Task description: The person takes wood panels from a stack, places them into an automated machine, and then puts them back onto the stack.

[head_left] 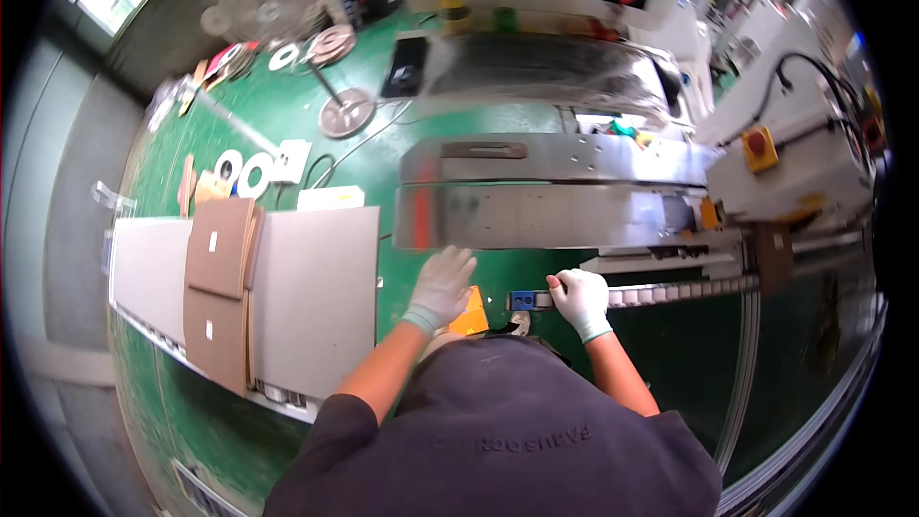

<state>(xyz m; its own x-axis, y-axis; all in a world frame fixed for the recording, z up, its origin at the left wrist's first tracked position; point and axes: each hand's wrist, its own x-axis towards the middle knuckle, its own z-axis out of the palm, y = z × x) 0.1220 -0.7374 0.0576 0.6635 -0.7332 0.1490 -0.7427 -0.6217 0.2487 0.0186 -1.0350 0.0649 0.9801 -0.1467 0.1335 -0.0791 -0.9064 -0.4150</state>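
Note:
My left hand [441,283], in a pale glove, lies flat with fingers spread on an orange piece [471,314] just below the metal machine housing [536,215]. Gloved too, my right hand [579,298] curls around the end of a narrow roller rail [670,293] next to a small blue block [522,301]. Both hands are close together in front of my body.
To the left a grey table [316,287] carries flat brown cardboard sheets [222,278]. Tape rolls [241,172], a white box and cables lie on the green floor beyond. A fan [273,0] stands at the back. A yellow box with a red button [758,146] sits at right.

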